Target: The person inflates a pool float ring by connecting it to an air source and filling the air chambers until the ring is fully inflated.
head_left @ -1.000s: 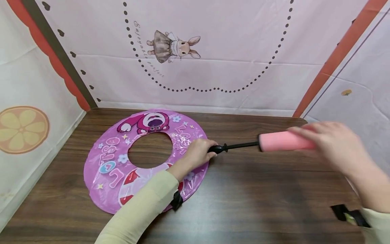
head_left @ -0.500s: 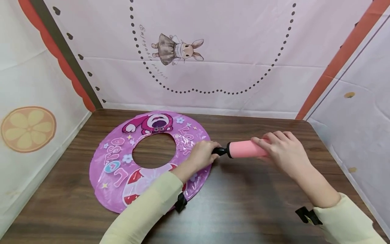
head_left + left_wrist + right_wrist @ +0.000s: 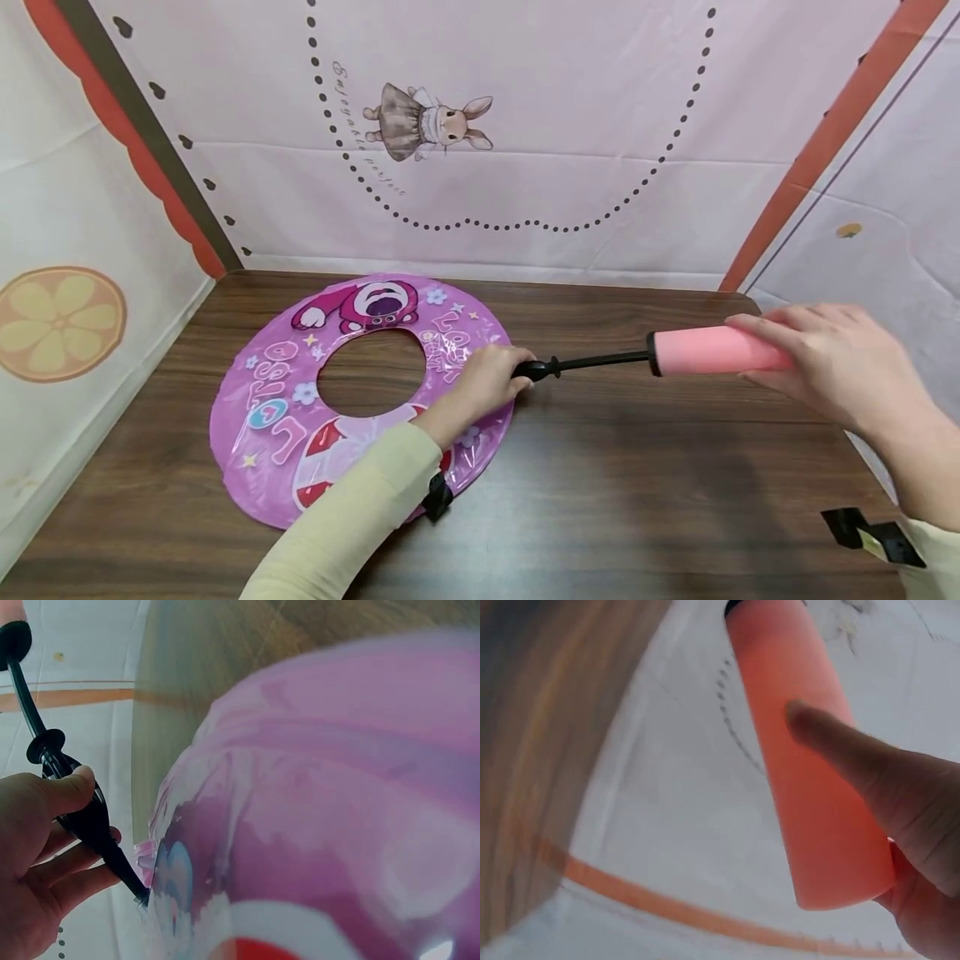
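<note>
1. Pink barrel (image 3: pixel 716 351) has slid rightward, baring the black rod (image 3: pixel 603 361).
2. Purple ring (image 3: pixel 238 421) lies on the table (image 3: pixel 600 508); probably light, soft, slippery.
3. Left hand (image 3: pixel 489 380) grips the black handle (image 3: pixel 534 371), likely stiff.
4. Right hand (image 3: pixel 843 362) grips the barrel's outer end, a sensible hold.

On the head view's clock face: one desk (image 3: pixel 600 483), one purple ring (image 3: pixel 288 412) toward eight, one pump (image 3: pixel 654 354) past three, two grips (left grip (image 3: pixel 487 382), right grip (image 3: pixel 843 367)), one printed rabbit (image 3: pixel 427 122) past eleven, one printed orange slice (image 3: pixel 60 325) near nine.
</note>
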A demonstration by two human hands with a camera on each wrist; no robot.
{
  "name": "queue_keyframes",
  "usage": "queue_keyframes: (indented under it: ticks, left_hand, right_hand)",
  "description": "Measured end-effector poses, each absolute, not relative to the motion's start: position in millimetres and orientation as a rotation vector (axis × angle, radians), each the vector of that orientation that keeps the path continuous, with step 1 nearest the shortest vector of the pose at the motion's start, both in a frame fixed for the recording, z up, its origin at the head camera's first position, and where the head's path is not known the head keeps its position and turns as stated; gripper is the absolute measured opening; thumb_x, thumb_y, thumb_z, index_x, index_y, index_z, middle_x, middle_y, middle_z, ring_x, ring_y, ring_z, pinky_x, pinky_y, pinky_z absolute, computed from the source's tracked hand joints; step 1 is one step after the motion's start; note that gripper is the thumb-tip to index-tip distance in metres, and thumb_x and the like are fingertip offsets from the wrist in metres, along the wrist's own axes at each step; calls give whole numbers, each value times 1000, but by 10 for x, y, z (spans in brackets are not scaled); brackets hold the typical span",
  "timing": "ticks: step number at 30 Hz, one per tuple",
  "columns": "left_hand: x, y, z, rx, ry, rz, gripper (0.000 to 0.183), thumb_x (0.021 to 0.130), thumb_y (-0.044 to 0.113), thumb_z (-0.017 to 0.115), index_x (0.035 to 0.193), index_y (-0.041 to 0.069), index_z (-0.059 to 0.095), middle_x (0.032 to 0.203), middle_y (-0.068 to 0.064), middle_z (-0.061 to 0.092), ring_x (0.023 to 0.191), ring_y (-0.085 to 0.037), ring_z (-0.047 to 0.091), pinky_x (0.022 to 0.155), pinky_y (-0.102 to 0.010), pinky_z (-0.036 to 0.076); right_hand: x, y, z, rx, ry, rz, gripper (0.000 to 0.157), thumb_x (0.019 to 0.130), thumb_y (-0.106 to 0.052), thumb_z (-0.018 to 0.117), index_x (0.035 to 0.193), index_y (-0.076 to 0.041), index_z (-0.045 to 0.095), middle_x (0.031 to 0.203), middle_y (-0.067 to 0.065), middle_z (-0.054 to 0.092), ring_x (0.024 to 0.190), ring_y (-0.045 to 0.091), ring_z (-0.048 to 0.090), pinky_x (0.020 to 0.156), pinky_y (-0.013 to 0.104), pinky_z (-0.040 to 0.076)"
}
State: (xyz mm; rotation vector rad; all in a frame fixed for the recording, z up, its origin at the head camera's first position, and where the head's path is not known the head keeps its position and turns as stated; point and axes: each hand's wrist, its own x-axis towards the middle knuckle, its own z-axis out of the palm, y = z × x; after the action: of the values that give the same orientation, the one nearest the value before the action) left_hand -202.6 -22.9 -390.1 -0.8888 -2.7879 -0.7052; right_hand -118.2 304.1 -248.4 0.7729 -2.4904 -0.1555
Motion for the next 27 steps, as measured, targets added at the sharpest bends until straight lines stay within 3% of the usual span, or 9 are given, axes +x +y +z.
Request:
queue_keyframes:
  ticks: [2,4,8,14,20,27]
  left_hand:
    - [-2022,-224,-3908,-907,-2777,-677,30,77,24,73,104,13,68,99,-2,70,88,-19,66,82,-33,52]
    - [-2015,-224,-3913,-917,-2760,-655,30,77,24,73,104,13,68,99,-3,70,89,-19,66,82,-33,52]
    - [-1999,-224,-3917,-915,-2723,-643,29,76,22,73,104,13,68,100,-4,70,89,-19,66,82,-33,52]
    - [-1991,-224,-3910,-906,-2725,-665,29,76,21,74,103,12,68,100,-4,70,91,-20,66,82,-33,52]
    - [-2015,-214,-3895,-904,-2767,-697,29,76,23,74,102,13,68,97,-3,70,87,-20,66,80,-33,52]
    - [-2049,-218,-3865,-887,-2809,-719,29,76,23,74,103,13,68,93,-3,70,82,-19,66,76,-33,52]
  right_hand:
    - [-1233,2914,-2557,832,-2477,-176,56,64,-46,77,109,-15,65,89,11,65,79,36,58,72,50,42]
    - [-1310,2728,-2656,893,-2448,-206,60,52,-21,84,109,-15,65,89,11,65,79,35,58,69,47,43]
    - [-1446,2413,-2842,950,-2357,-261,56,54,-18,86,106,-14,66,85,13,64,77,34,58,68,45,45]
    - [-1494,2271,-2970,967,-2338,-273,56,55,-28,85,106,-16,65,84,10,62,77,33,58,69,43,45]
    - [-1419,2477,-2874,941,-2387,-252,60,56,-34,84,110,-17,65,87,10,64,79,33,59,66,44,44]
    - [-1282,2964,-2547,820,-2518,-178,66,47,-20,84,110,-17,65,91,9,65,80,35,58,74,50,42]
